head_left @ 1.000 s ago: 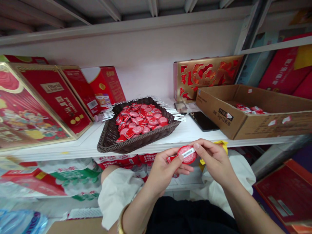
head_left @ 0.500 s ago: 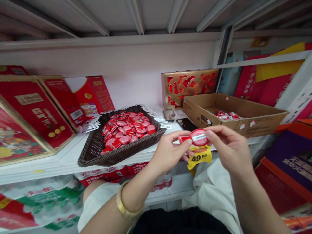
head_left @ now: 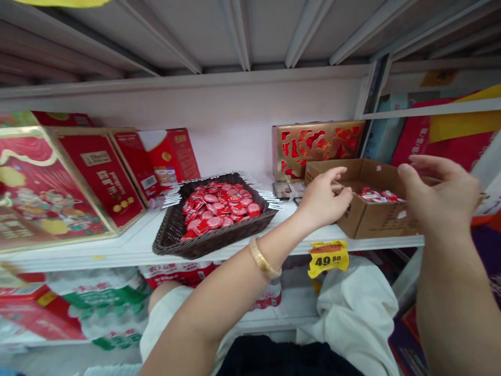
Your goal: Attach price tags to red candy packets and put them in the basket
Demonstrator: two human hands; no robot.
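Note:
My left hand (head_left: 325, 197) is raised at the left edge of a cardboard box (head_left: 381, 222), thumb and fingers apart, with nothing visible in it. Over the right side of that box my right hand (head_left: 442, 190) hovers, thumb spread from the fingers and nothing seen between them. Inside the box lie several small red and white packets (head_left: 378, 195). Left of my hands stands a dark woven basket (head_left: 230, 241) heaped with round red wrapped sweets (head_left: 219, 203). White label strips (head_left: 274, 201) hang along the basket's rim.
A gold and red gift box (head_left: 319, 143) stands behind the cardboard box. Red boxes (head_left: 105, 180) line the left side of the white shelf (head_left: 129, 245). A yellow price tag (head_left: 329, 259) hangs from its front edge. Metal beams (head_left: 238, 36) run overhead.
Both hands have parted and moved up and right to the cardboard box. The labelled red wrapped sweet they pinched is out of them. The camera view has shifted slightly.

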